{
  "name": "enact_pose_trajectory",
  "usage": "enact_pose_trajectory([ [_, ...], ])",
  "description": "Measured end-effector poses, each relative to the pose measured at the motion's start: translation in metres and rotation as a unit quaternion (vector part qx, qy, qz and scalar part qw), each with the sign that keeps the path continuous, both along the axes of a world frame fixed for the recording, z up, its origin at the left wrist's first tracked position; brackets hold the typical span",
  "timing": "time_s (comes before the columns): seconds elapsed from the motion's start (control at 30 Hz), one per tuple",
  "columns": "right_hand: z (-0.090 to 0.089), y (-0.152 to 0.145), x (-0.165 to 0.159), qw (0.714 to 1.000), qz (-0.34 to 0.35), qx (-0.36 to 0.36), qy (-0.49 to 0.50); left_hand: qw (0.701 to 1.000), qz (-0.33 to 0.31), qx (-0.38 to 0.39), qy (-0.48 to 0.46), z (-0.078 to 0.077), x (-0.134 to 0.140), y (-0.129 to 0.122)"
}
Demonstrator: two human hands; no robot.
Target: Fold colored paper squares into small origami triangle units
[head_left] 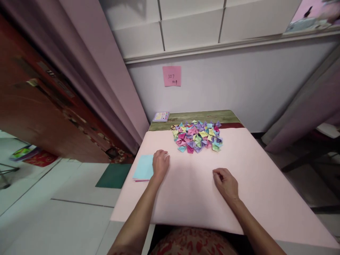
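Observation:
My left hand [160,164] rests at the right edge of a stack of square paper sheets [143,167], light blue on top with a pink edge below. It covers part of that edge; its fingers are bent loosely, the thumb a little apart, and nothing shows in them. My right hand [226,182] lies on the pink tabletop cover [191,191] farther right, fingers curled in and closed, with nothing visible in it. Beyond both hands sits a heap of folded paper pieces [197,137] in pink, purple, yellow, green and blue.
A small pile of printed cards [160,116] sits at the table's far left corner, on the green wood-look top [207,115]. On the wall behind hangs a pink note [171,76] with handwriting. A purple curtain [106,71] and a reddish-brown door [47,106] stand to the left.

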State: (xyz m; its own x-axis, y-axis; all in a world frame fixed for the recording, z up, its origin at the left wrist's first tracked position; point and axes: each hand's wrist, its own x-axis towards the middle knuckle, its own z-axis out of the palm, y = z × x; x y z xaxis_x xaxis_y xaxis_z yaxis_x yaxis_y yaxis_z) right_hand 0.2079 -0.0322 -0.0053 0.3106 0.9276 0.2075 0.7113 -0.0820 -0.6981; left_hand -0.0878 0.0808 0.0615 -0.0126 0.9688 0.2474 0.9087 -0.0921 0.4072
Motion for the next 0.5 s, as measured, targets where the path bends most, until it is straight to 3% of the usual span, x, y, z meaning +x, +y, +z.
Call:
enact_pose_trajectory([
  [0.17, -0.001, -0.001, 0.000, 1.000, -0.010, -0.005, -0.019, 0.992, 0.112, -0.031, 0.056, -0.005, -0.044, -0.033],
  [0.37, 0.000, -0.002, -0.001, 0.999, -0.013, -0.012, -0.030, 0.978, 0.146, -0.108, 0.102, -0.015, -0.040, -0.043],
  [0.5, -0.002, -0.003, 0.000, 0.999, -0.010, -0.002, -0.033, 0.981, 0.143, -0.116, 0.060, -0.018, -0.043, -0.041],
])
